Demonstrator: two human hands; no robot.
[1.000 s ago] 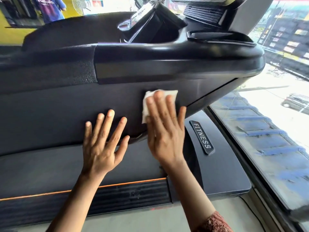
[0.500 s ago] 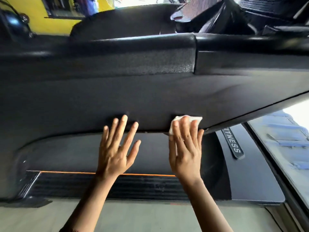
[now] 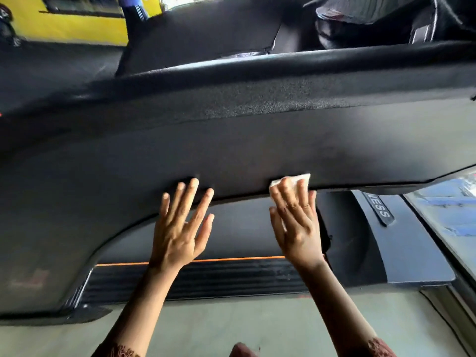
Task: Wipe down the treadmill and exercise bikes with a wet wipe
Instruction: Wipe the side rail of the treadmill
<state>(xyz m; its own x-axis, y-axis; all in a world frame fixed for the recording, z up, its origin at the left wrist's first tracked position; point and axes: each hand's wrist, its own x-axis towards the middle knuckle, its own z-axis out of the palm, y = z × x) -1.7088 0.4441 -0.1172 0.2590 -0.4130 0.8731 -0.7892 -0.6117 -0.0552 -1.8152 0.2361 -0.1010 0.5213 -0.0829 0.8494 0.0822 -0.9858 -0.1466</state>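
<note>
The black treadmill console panel [image 3: 257, 140] fills the upper view. My right hand [image 3: 296, 222] presses a white wet wipe [image 3: 300, 180] flat against the panel's lower edge, fingers straight over it; most of the wipe is hidden under the fingers. My left hand [image 3: 181, 228] lies flat with spread fingers on the same lower edge, a little to the left, holding nothing. Below the hands runs the treadmill belt deck [image 3: 206, 276] with an orange stripe.
A black side cover with a FITNESS badge [image 3: 381, 210] sits at the right, beside a window [image 3: 448, 210]. Grey floor [image 3: 231, 323] lies below the deck. A yellow wall [image 3: 72, 24] and a standing person's legs [image 3: 134, 11] show at top left.
The wipe and my right hand slid down the panel to its lower edge, with my left hand moving alongside. The view shifted left, so the console's right end left the frame.
</note>
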